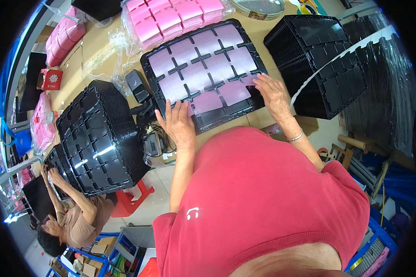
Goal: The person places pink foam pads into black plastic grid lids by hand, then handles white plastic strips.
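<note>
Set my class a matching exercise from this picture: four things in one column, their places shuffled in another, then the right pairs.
Things
1. left hand
2. right hand
3. small red box
4. red stool

Places
A. between pink bundles
B. at the right edge of the black tray
C. on the tiled floor
D. at the black tray's left edge

Pairs: 1-D, 2-B, 3-A, 4-C

Bright light, glare on stacked black trays (pixel 101 138), bent edges, dark corners
</note>
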Demonstrator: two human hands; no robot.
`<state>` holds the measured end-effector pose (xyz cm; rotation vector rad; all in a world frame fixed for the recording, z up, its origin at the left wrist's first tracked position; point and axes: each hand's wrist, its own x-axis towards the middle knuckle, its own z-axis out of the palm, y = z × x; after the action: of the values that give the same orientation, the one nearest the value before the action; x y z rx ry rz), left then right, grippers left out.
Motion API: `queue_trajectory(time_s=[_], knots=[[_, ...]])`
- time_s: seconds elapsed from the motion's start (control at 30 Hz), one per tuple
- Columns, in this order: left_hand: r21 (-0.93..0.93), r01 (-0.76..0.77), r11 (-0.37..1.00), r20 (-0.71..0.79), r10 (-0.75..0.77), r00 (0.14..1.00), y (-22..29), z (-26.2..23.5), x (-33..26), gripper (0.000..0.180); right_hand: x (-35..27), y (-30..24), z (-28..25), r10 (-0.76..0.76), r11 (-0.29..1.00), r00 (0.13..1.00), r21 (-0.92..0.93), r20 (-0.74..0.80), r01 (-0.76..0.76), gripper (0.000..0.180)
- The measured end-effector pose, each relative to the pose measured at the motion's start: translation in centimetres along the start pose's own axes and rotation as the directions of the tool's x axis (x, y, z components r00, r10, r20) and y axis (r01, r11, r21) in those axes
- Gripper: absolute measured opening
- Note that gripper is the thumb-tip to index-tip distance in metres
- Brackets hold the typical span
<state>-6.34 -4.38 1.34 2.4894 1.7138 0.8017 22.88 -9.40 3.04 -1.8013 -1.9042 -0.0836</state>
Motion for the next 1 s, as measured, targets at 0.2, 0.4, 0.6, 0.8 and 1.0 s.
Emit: queue_trajectory(time_s=[0.2,0.4,0.6,0.8,1.0], knots=[[-0.019,0.011,1.0,0.061,-0.009,0.998,0.3,0.3,0.0,0.039,0.1,0.5,-0.1,-0.028,0.998,0.999,-0.058,0.033,0.03,0.025],[-0.018,0.01,1.0,0.086,-0.009,0.996,0.5,0.6,0.3,0.045,0.8,0.7,-0.3,-0.026,0.996,0.999,-0.08,0.021,0.028,0.024],[0.026,0.001,1.0,0.147,-0.004,0.989,0.4,0.5,0.4,0.041,0.4,1.2,-0.3,-0.014,0.997,0.997,-0.072,0.076,0.019,0.025],[0.046,0.003,0.999,0.367,-0.019,0.93,0.6,-2.1,0.0,0.041,-0.7,2.1,-1.2,-0.086,0.99,0.95,-0.078,0.3,0.114,0.037],[-0.277,-0.087,0.957,0.505,0.222,0.834,2.3,-4.7,1.9,0.071,-0.1,0.7,-2.9,-0.107,0.99,0.929,-0.046,0.355,0.131,0.051]])
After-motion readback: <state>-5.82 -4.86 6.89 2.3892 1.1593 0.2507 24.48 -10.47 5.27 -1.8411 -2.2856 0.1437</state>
